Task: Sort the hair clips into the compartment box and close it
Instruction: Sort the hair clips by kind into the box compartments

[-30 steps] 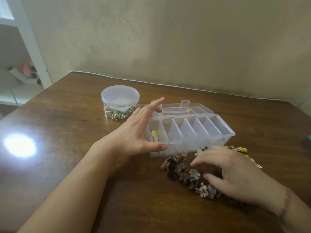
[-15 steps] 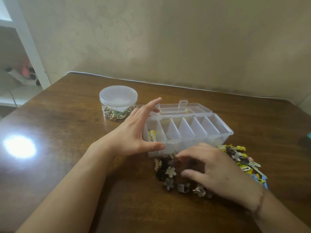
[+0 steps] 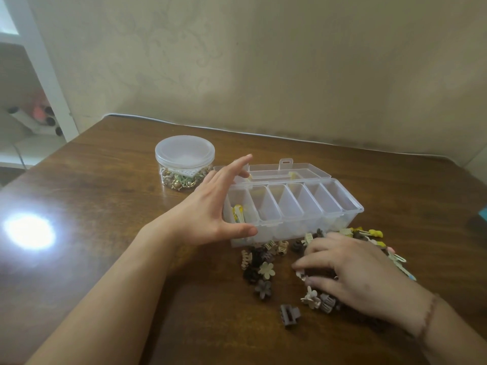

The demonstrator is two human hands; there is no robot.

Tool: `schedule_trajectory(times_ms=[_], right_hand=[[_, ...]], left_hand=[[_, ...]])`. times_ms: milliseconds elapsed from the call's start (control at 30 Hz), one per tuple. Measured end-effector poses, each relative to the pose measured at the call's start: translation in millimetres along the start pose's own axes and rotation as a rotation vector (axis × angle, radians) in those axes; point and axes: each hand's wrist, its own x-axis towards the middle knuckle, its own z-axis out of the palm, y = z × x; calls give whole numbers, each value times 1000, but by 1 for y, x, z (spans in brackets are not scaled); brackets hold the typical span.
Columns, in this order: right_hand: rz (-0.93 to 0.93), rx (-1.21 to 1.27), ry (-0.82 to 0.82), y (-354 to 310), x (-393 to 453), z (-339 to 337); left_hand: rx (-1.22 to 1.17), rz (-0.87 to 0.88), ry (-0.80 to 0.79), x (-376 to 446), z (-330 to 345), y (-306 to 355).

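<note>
Fingers of right hand curled loosely over the clips, grip unclear; box just beyond, steadied by spread left hand.

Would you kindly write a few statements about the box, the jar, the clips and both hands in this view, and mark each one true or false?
1. The compartment box lies open, its lid tipped back. True.
2. Every compartment holds clips. False: only the leftmost shows a yellow clip; the others look empty.
3. The round jar has its lid on. True.
4. The right hand rests on the box. False: it is on the pile of hair clips on the table.
5. The left hand is at the box's left end. True.
</note>
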Motion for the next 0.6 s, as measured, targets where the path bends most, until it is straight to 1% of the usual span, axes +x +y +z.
schedule_trajectory(times_ms=[100,267,333,367,433,500,533,600], right_hand=[[-9,18,-5,0,0,1],[-35,64,66,-4,-1,2],[-31,176,52,-10,3,-4],[-34,276,70,-13,7,-10],[-47,496,193,-19,21,-23],[-61,648,341,-26,42,-35],[-63,697,380,-29,54,-39],[-62,695,352,-34,75,-40]], left_hand=[[4,3,0,0,0,0],[10,4,0,0,0,1],[8,5,1,-1,0,1],[8,4,2,-1,0,1],[10,5,4,-2,0,1],[13,6,3,-1,0,1],[11,6,4,-2,0,1],[6,5,7,-2,0,1]])
